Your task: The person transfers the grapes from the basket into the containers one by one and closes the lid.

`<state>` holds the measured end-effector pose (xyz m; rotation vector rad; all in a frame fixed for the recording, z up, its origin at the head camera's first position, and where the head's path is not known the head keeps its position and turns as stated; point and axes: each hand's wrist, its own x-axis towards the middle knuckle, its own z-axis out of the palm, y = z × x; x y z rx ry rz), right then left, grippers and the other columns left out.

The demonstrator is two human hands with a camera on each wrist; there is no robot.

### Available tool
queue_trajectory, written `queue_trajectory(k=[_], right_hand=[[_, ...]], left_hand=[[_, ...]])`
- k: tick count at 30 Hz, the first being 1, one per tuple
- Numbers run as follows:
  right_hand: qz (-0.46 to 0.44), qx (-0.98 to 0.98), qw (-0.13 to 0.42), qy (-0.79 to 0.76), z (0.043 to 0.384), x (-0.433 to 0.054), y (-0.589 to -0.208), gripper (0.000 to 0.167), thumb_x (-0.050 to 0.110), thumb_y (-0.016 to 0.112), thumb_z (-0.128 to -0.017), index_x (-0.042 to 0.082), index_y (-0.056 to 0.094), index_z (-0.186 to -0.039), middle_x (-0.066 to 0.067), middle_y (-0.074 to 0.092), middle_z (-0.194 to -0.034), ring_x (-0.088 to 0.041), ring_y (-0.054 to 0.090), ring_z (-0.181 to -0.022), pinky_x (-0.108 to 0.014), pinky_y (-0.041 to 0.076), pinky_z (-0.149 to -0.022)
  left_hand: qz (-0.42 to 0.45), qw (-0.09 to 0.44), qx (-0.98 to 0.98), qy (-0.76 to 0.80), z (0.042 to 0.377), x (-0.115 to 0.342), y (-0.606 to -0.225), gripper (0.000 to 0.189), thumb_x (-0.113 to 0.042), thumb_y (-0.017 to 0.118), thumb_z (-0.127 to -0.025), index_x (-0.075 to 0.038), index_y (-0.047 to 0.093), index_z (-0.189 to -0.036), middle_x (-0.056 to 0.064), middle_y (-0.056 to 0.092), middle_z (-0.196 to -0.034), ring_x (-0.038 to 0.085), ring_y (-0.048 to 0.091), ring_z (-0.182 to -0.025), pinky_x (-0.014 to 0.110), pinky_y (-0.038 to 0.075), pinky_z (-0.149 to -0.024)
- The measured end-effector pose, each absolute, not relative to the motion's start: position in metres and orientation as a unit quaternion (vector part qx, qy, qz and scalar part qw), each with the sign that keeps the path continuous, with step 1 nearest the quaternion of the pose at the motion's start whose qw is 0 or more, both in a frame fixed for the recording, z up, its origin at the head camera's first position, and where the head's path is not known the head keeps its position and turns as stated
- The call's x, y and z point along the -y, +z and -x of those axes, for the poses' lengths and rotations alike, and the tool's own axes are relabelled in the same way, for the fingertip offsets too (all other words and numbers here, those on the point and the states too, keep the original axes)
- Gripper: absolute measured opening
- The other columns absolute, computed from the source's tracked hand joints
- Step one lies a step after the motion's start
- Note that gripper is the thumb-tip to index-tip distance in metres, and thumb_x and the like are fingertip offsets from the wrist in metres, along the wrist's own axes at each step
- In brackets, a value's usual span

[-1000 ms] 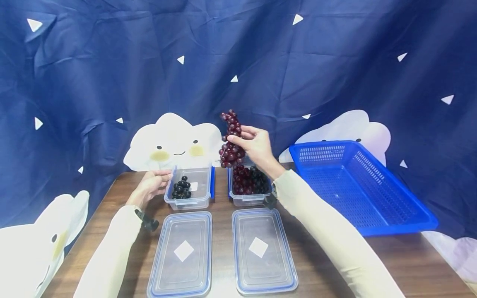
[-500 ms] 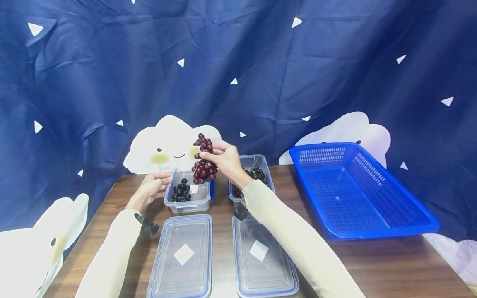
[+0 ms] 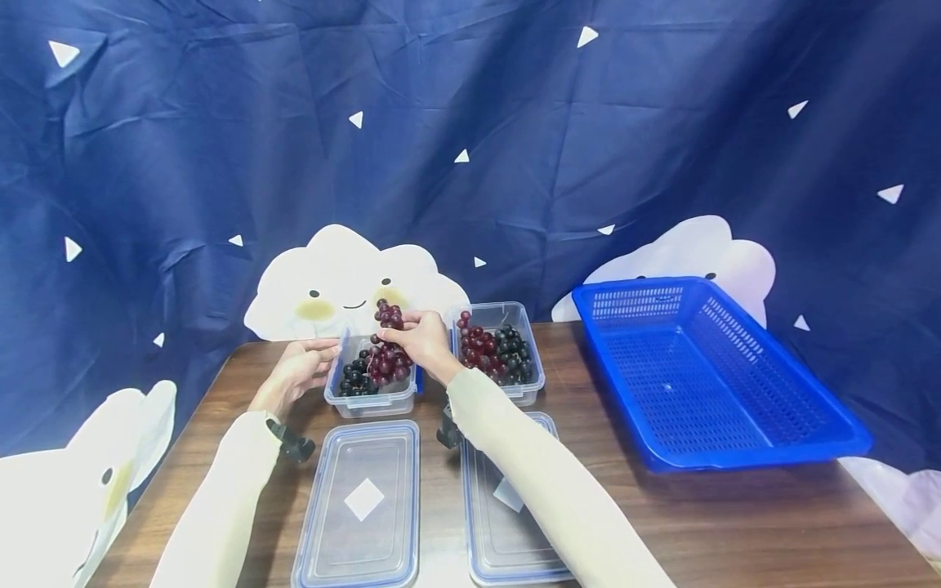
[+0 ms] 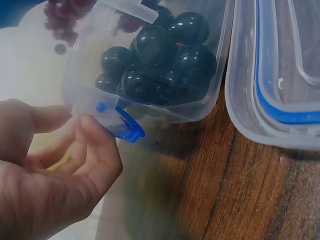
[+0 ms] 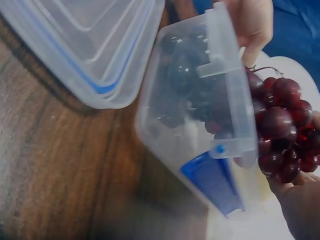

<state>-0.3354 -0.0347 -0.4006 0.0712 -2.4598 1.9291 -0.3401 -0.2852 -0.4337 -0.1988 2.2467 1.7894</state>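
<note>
My right hand (image 3: 426,339) grips a bunch of red grapes (image 3: 390,359) by its upper part. The bunch's lower end hangs down into the left clear plastic container (image 3: 378,400), beside a bunch of black grapes (image 3: 357,377). In the right wrist view the red grapes (image 5: 280,120) show above the container's rim. With thumb and fingertips my left hand (image 3: 297,371) pinches the left side of that container's rim. The left wrist view shows this pinch close to a hanging blue latch (image 4: 127,126), with black grapes (image 4: 155,70) seen through the wall.
A second clear container (image 3: 518,396) holds red and black grapes to the right. Two blue-edged lids (image 3: 360,523), (image 3: 507,539) lie in front, the right one partly under my right forearm. A blue perforated basket (image 3: 698,392) stands at the right of the wooden table (image 3: 772,523).
My right hand has carried the red grapes left from above the right container and lowered them into the left container. My left hand has stayed at the rim.
</note>
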Motion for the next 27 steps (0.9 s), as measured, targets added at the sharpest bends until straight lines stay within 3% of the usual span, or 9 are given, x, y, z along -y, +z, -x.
queue_trajectory(k=[6,15,22,27], right_hand=[[-0.038,0.830,0.029,0.555,0.337,0.037,-0.407,0.058,0.030,0.090,-0.083,0.004,0.071,-0.131,-0.014,0.075,-0.130,-0.027,0.072,-0.122,-0.039,0.059,-0.106],[-0.109,0.867,0.062,0.483,0.339,0.041,-0.414,0.048,0.030,0.086,-0.089,0.009,0.072,-0.130,-0.010,0.077,-0.124,-0.022,0.073,-0.106,-0.037,0.062,-0.096],[-0.149,0.897,0.076,0.410,0.340,0.039,-0.416,0.046,0.025,0.075,-0.097,0.003,0.067,-0.137,-0.014,0.074,-0.132,-0.028,0.071,-0.124,-0.038,0.058,-0.108],[-0.140,0.904,0.074,0.396,0.343,0.034,-0.416,0.035,0.017,0.072,-0.096,0.002,0.072,-0.127,-0.015,0.075,-0.129,-0.029,0.071,-0.123,-0.037,0.058,-0.107]], left_hand=[[0.070,0.132,-0.773,0.617,0.339,0.285,-0.433,0.055,-0.020,0.059,-0.108,-0.003,0.043,-0.158,-0.010,0.072,-0.103,0.000,0.067,-0.089,0.025,0.059,-0.083],[0.068,0.122,-0.772,0.621,0.338,0.284,-0.432,0.056,-0.020,0.060,-0.107,-0.001,0.044,-0.157,-0.008,0.076,-0.102,0.004,0.070,-0.093,0.026,0.060,-0.083],[0.070,0.118,-0.777,0.615,0.338,0.283,-0.435,0.054,-0.019,0.059,-0.107,-0.002,0.045,-0.156,-0.006,0.076,-0.109,0.003,0.069,-0.092,0.026,0.061,-0.084],[0.066,0.118,-0.775,0.617,0.338,0.285,-0.435,0.054,-0.019,0.059,-0.107,-0.001,0.045,-0.156,-0.007,0.076,-0.105,0.002,0.069,-0.091,0.025,0.061,-0.083]])
